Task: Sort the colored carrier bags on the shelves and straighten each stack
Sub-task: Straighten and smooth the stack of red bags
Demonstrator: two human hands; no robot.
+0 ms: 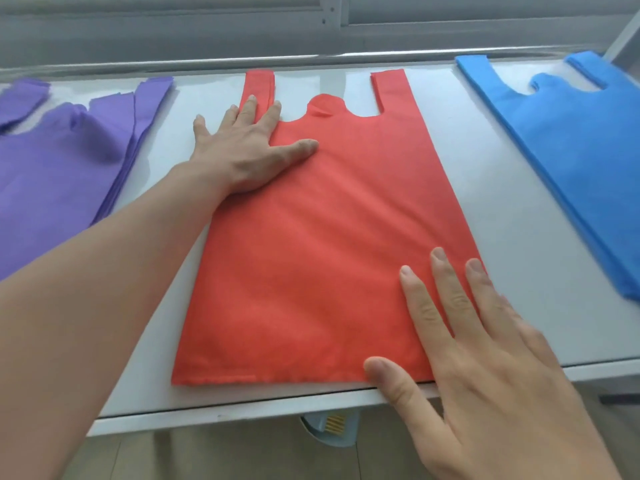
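A red carrier bag stack (325, 244) lies flat in the middle of the white shelf (519, 258), handles pointing away from me. My left hand (242, 147) rests flat on its upper left corner, fingers straight and spread, partly on the left handle. My right hand (460, 341) presses flat on the lower right corner, its thumb at the bag's near edge. A purple stack (59, 174) lies at the left with its layers fanned out and uneven. At the right, a blue stack (581, 150) lies slanted and runs out of view.
The shelf's front edge (242, 415) runs just below the red bag. A grey wall panel with a rail (332, 22) stands behind the shelf. Under the shelf a light blue object with yellow stripes (332, 426) shows on the floor.
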